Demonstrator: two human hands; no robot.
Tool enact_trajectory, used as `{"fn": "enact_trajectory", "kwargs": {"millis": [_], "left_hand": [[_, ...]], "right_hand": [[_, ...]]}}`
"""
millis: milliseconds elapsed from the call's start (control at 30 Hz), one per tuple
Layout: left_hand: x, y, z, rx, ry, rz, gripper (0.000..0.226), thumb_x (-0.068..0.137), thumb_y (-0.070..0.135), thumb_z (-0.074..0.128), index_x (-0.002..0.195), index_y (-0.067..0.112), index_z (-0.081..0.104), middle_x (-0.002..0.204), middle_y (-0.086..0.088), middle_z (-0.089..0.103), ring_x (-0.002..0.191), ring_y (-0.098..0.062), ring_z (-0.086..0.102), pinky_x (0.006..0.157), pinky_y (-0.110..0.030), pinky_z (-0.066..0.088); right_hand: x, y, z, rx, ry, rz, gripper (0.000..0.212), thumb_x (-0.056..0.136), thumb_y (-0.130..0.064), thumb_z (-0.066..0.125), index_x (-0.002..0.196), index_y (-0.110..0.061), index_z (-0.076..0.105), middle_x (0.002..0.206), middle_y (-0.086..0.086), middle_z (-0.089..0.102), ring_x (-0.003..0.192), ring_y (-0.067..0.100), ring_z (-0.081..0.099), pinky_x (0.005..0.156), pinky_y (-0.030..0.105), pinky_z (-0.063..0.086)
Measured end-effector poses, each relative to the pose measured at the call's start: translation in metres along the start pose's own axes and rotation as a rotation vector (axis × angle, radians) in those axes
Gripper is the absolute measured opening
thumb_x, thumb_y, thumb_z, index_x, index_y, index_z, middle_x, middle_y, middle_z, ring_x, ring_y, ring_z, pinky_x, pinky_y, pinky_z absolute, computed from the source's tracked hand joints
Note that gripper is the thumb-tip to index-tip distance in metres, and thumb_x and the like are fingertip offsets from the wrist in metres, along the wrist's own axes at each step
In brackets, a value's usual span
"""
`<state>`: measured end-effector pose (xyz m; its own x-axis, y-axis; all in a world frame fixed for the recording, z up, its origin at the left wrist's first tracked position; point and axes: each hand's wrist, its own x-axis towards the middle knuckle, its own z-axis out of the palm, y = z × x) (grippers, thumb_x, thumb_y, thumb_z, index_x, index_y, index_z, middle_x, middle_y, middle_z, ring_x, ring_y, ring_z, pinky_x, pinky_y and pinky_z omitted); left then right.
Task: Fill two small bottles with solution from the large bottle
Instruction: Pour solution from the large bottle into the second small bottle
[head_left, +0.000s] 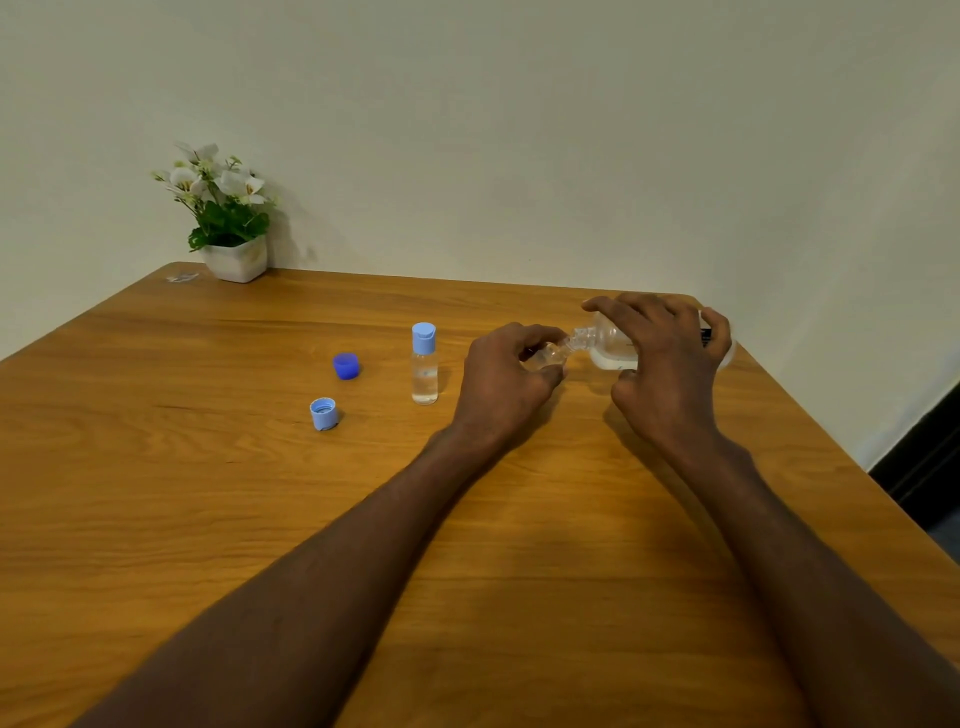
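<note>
wooden table (260, 519): flowerpot (236, 260), capped bottle (424, 371), two caps (346, 365).

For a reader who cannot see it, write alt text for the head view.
Right hand tips the large bottle into a small bottle held by the left hand. A capped bottle and two caps stand on the table.
</note>
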<state>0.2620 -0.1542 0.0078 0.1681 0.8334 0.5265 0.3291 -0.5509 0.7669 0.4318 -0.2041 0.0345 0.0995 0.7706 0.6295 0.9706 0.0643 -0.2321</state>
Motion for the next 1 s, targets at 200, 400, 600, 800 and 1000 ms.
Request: {"fn": "enact_trajectory", "kwargs": {"millis": [200, 400, 600, 800, 1000], "left_hand": [[0.0007, 0.0002, 0.0004, 0.008, -0.002, 0.000, 0.042, 0.085, 0.019, 0.084, 0.126, 0.020, 0.075, 0.121, 0.004, 0.075, 0.103, -0.001, 0.064, 0.089, -0.015, 0.050], [0.0010, 0.0007, 0.0002, 0.013, 0.003, 0.000, 0.042, 0.085, 0.020, 0.085, 0.125, 0.020, 0.075, 0.120, 0.005, 0.075, 0.102, -0.001, 0.065, 0.087, -0.012, 0.049], [0.0010, 0.0015, -0.0001, 0.012, -0.001, -0.001, 0.042, 0.085, 0.020, 0.084, 0.126, 0.020, 0.075, 0.121, 0.004, 0.075, 0.104, -0.003, 0.065, 0.091, -0.018, 0.052], [0.0011, 0.0013, -0.0004, 0.004, -0.001, -0.005, 0.042, 0.085, 0.019, 0.084, 0.126, 0.020, 0.074, 0.121, 0.004, 0.075, 0.104, -0.002, 0.065, 0.091, -0.017, 0.051], [0.0014, 0.0012, -0.0004, 0.002, -0.003, -0.010, 0.042, 0.085, 0.018, 0.084, 0.126, 0.020, 0.075, 0.122, 0.004, 0.075, 0.105, -0.003, 0.065, 0.090, -0.016, 0.051]], "right_hand": [[0.0001, -0.0001, 0.0006, -0.002, -0.003, 0.000, 0.092, 0.066, 0.003, 0.074, 0.143, -0.043, 0.056, 0.146, -0.010, 0.056, 0.142, 0.023, 0.041, 0.117, 0.057, 0.019], [0.0005, -0.0001, 0.0001, -0.003, -0.008, 0.000, 0.090, 0.068, 0.002, 0.074, 0.143, -0.044, 0.056, 0.147, -0.009, 0.056, 0.144, 0.023, 0.041, 0.118, 0.057, 0.018], [0.0012, 0.0000, 0.0002, 0.006, 0.000, 0.001, 0.090, 0.068, 0.002, 0.075, 0.144, -0.043, 0.056, 0.147, -0.008, 0.057, 0.143, 0.024, 0.041, 0.118, 0.057, 0.018], [0.0006, -0.0008, -0.0005, 0.007, 0.004, 0.004, 0.089, 0.069, 0.002, 0.075, 0.143, -0.042, 0.057, 0.147, -0.008, 0.057, 0.143, 0.023, 0.041, 0.119, 0.056, 0.017], [0.0007, -0.0009, -0.0002, 0.000, 0.000, 0.002, 0.090, 0.068, 0.003, 0.075, 0.143, -0.042, 0.056, 0.147, -0.008, 0.056, 0.143, 0.024, 0.041, 0.118, 0.057, 0.018]]}}
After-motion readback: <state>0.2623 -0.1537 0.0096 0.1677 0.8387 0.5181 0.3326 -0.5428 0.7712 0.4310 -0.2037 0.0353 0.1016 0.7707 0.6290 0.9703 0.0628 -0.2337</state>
